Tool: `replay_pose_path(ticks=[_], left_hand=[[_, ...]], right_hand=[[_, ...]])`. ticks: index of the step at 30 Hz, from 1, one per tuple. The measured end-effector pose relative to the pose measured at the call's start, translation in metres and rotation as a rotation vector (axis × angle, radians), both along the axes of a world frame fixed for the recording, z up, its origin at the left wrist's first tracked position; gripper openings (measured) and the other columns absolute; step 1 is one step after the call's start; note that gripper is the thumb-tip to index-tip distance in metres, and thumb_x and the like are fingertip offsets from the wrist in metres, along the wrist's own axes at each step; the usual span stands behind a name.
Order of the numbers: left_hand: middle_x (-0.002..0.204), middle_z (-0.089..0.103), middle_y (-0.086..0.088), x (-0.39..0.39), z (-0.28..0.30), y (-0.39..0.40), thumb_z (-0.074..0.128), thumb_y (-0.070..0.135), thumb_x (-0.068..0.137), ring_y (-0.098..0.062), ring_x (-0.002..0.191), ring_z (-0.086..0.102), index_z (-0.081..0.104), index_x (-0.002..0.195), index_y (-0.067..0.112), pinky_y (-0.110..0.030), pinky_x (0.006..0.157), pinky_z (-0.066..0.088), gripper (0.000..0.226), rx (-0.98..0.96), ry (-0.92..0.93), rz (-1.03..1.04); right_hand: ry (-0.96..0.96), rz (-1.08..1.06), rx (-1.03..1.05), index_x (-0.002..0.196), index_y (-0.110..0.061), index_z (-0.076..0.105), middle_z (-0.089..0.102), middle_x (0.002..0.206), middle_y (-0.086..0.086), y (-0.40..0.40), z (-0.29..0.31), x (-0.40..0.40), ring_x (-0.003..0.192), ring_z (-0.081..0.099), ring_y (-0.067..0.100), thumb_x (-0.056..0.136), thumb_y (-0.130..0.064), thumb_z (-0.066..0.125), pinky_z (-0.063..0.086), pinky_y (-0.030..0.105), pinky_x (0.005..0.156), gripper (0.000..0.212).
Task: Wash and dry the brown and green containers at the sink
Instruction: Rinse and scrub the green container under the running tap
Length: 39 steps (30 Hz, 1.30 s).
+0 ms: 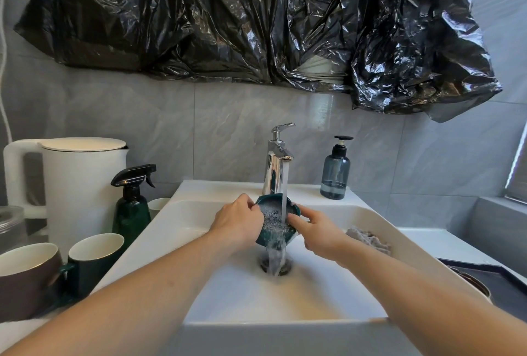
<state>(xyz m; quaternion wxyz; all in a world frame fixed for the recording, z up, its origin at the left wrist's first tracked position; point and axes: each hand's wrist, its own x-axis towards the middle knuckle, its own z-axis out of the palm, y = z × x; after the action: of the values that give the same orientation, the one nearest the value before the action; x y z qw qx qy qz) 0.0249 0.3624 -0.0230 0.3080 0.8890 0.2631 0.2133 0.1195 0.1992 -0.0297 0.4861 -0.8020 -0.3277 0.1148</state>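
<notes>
A small dark green container (268, 237) is held tilted under the running tap (277, 164), over the drain of the white sink (285, 301). Water falls into it and spills out of its lower edge. My left hand (238, 223) grips its left rim, with the thumb over the edge. My right hand (319, 231) holds its right rim with fingers on the edge. A brown cup (27, 278) and a green mug (94, 258) stand on the counter at the left.
A white kettle (77, 184) and a dark green spray bottle (131, 201) stand left of the sink. A blue soap dispenser (335, 173) stands on the sink's back right corner. A grey cloth (369, 238) lies on the right rim. A dark tray (490, 278) lies at the right.
</notes>
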Motion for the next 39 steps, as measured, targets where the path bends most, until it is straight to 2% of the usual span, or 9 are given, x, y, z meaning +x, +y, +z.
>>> replay_pose_path(ticks=[2,5,10,15,18,21,28,31,39], left_hand=[[0.127,0.062,-0.007,0.000,0.001,0.000,0.036,0.034,0.108,-0.030,0.112,0.056,0.055,0.127,0.023,-0.036,0.088,0.045,0.029,0.008,-0.003,0.003],[0.127,0.062,-0.009,0.001,0.001,0.000,0.036,0.034,0.109,-0.030,0.108,0.054,0.054,0.127,0.023,-0.036,0.086,0.044,0.028,0.017,-0.001,0.001],[0.121,0.063,-0.009,0.000,0.001,-0.002,0.035,0.034,0.109,-0.032,0.110,0.059,0.052,0.128,0.024,-0.038,0.087,0.048,0.027,0.018,0.005,-0.018],[0.120,0.064,-0.010,-0.001,0.001,-0.004,0.035,0.035,0.110,-0.035,0.109,0.062,0.050,0.127,0.026,-0.040,0.088,0.050,0.025,0.004,0.001,-0.045],[0.118,0.067,-0.011,0.000,-0.001,-0.004,0.036,0.036,0.109,-0.038,0.108,0.065,0.049,0.127,0.026,-0.042,0.088,0.052,0.024,-0.013,-0.008,-0.076],[0.115,0.069,-0.011,0.002,-0.002,-0.003,0.037,0.036,0.108,-0.034,0.095,0.063,0.047,0.128,0.027,-0.043,0.086,0.054,0.024,-0.036,-0.009,-0.100],[0.112,0.069,-0.008,0.003,-0.004,-0.001,0.042,0.036,0.107,-0.029,0.088,0.062,0.041,0.129,0.029,-0.044,0.089,0.056,0.023,-0.039,0.028,-0.142],[0.109,0.068,-0.009,0.003,-0.005,-0.001,0.045,0.034,0.105,-0.027,0.084,0.062,0.039,0.128,0.030,-0.040,0.079,0.054,0.024,-0.056,0.051,-0.160],[0.113,0.067,-0.010,-0.002,-0.003,-0.003,0.043,0.028,0.101,-0.024,0.074,0.057,0.038,0.130,0.028,-0.030,0.057,0.048,0.030,-0.103,0.106,-0.192]], right_hand=[[-0.003,-0.002,0.003,0.148,-0.038,0.052,0.068,0.066,-0.017,0.001,-0.001,0.003,0.039,0.034,0.007,0.109,-0.035,0.048,0.032,0.016,0.042,0.040],[-0.001,0.004,0.011,0.153,-0.038,0.046,0.072,0.084,-0.006,0.001,-0.002,0.005,0.038,0.035,0.005,0.109,-0.034,0.048,0.032,0.016,0.042,0.044],[0.020,0.011,0.051,0.156,-0.036,0.042,0.064,0.082,-0.006,0.003,-0.004,0.009,0.034,0.044,-0.002,0.109,-0.028,0.050,0.034,0.014,0.042,0.049],[-0.029,-0.054,0.041,0.155,-0.041,0.041,0.073,0.099,0.006,0.005,-0.009,0.019,0.035,0.043,-0.002,0.107,-0.030,0.052,0.037,0.017,0.046,0.051],[-0.102,-0.091,0.026,0.156,-0.042,0.040,0.076,0.100,0.003,0.005,-0.009,0.020,0.047,0.048,0.002,0.106,-0.031,0.051,0.040,0.022,0.055,0.052],[-0.147,-0.107,0.008,0.155,-0.044,0.041,0.076,0.104,0.001,0.003,-0.007,0.018,0.063,0.055,0.012,0.106,-0.030,0.049,0.046,0.027,0.061,0.052],[-0.167,-0.112,-0.002,0.154,-0.042,0.042,0.075,0.099,0.000,0.000,-0.004,0.014,0.068,0.059,0.013,0.105,-0.024,0.048,0.048,0.028,0.061,0.052],[-0.200,-0.120,-0.001,0.154,-0.040,0.044,0.074,0.090,-0.002,0.000,-0.004,0.015,0.064,0.056,0.011,0.102,-0.020,0.050,0.048,0.029,0.063,0.056],[-0.225,-0.133,-0.014,0.148,-0.039,0.052,0.076,0.088,-0.001,0.000,-0.004,0.012,0.065,0.061,0.010,0.101,-0.021,0.049,0.050,0.028,0.063,0.050]])
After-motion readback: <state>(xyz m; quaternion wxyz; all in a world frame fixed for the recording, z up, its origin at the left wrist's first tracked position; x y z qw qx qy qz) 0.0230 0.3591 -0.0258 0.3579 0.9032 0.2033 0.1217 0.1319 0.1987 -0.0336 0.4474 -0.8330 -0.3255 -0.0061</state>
